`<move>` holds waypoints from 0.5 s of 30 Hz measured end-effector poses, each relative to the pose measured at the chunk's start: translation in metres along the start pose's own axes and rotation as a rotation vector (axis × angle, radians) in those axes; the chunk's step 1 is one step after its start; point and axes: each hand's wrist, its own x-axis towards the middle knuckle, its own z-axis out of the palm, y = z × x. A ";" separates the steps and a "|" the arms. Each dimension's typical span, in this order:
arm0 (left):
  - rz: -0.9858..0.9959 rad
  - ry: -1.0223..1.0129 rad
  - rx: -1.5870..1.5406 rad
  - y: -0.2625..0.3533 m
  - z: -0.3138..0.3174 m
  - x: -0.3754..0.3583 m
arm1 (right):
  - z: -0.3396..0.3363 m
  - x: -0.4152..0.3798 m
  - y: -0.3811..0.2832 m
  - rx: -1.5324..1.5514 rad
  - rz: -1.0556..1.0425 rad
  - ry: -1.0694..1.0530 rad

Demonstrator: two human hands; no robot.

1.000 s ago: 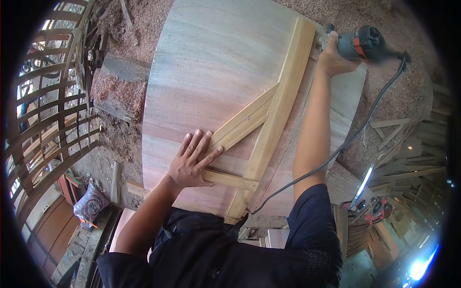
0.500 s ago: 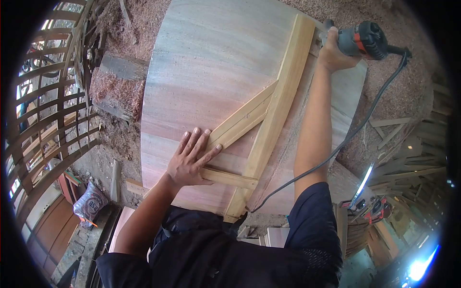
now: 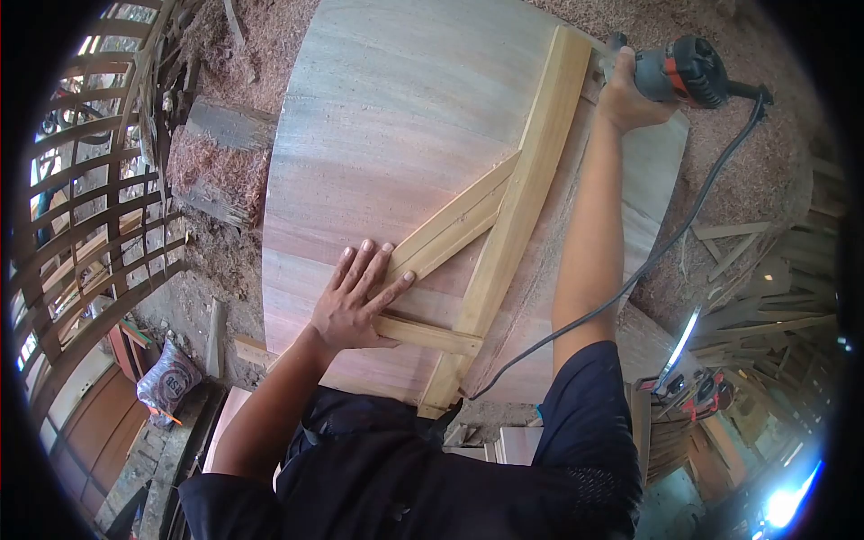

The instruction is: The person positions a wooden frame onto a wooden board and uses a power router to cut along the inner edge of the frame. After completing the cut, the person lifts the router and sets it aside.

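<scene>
My right hand [image 3: 627,101] is wrapped round a corded power tool [image 3: 679,74], dark grey with an orange band, at the upper right. Its blade or bit is hidden. The tool rests by the far end of a long straight wooden guide [image 3: 531,166] with a diagonal brace and a short crosspiece. My left hand [image 3: 351,301] lies flat with fingers spread over the corner where brace [image 3: 454,216] and crosspiece [image 3: 432,335] converge. Under the guide is a large wooden panel [image 3: 387,135] with a curved edge. A dusty line runs along the panel, right of the guide.
The tool's black cord [image 3: 666,247] loops across my right forearm and the panel. Sawdust and shavings [image 3: 220,166] cover the ground. A slatted lattice [image 3: 90,144] stands at the left, near a plastic bag [image 3: 169,382]. Wood scraps [image 3: 774,297] are piled at the right.
The power tool and my right hand have shifted very slightly toward the panel's far edge. My left hand stays at the same corner of the guide.
</scene>
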 end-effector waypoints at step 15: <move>-0.003 -0.016 -0.016 0.000 -0.003 0.001 | 0.002 0.002 0.015 -0.050 0.008 -0.018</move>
